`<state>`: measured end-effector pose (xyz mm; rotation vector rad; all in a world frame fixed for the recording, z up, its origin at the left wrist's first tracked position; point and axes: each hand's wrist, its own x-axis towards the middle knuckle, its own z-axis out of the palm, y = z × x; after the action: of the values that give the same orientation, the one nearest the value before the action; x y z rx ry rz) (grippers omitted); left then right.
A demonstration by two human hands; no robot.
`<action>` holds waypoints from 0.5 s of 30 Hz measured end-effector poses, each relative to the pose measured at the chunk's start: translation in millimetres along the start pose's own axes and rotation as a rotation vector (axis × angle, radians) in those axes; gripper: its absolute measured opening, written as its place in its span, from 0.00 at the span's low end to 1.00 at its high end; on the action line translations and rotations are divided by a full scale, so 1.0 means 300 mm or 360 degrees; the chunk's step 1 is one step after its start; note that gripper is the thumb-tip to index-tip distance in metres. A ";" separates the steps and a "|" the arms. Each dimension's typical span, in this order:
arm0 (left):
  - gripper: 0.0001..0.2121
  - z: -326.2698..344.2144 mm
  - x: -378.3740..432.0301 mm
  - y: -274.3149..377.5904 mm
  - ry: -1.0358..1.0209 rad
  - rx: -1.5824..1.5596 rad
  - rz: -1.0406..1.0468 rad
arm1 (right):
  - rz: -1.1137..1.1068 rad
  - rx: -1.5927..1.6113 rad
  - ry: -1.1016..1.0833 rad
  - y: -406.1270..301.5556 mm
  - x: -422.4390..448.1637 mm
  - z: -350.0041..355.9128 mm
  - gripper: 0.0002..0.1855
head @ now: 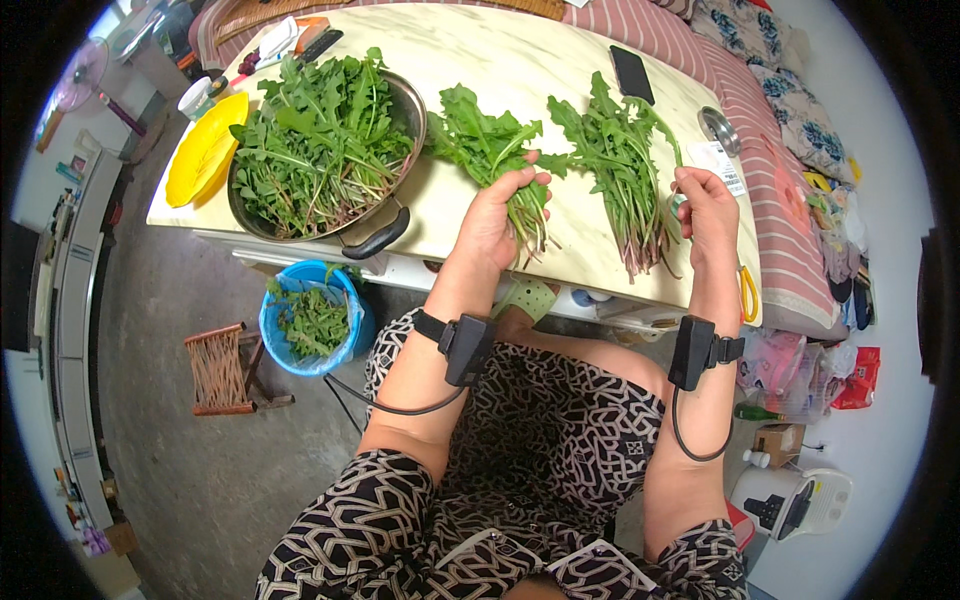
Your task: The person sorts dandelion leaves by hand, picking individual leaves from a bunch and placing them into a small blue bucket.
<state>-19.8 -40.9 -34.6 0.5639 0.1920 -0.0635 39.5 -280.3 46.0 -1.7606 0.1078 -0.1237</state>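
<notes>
In my left hand (499, 214) is a bunch of leafy greens (480, 139), its pale stem ends hanging out below my fingers. My right hand (705, 206) pinches the stem of a single leaf (664, 131) between thumb and fingers. Just left of that hand, a loose pile of greens (619, 176) with reddish stem ends lies on the marble-patterned table (495, 45). A wide metal pan (409, 101) with a black handle, heaped with more greens (322, 142), stands at the table's left part.
A yellow leaf-shaped tray (206, 154) leans beside the pan. A phone (631, 75), a round metal lid (718, 130) and yellow-handled scissors (748, 294) lie to the right. Below the table edge stand a lined blue bucket (270, 330) holding leaves and a folding stool (217, 371).
</notes>
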 end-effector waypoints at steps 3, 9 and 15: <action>0.18 0.005 -0.001 -0.003 -0.0013 0.0030 0.0013 | 0.0025 -0.0159 0.0023 0.042 0.023 0.005 0.09; 0.20 0.007 -0.007 -0.007 -0.0014 0.0070 0.0021 | 0.0053 -0.0225 0.0050 0.085 0.041 -0.001 0.10; 0.21 0.014 0.002 -0.022 -0.0042 0.0096 0.0102 | 0.0042 -0.0287 0.0023 0.103 0.042 0.017 0.11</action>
<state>-19.2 -48.7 -34.6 0.6284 0.1465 -0.0144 52.7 -283.0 15.1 -1.9379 0.1570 -0.1105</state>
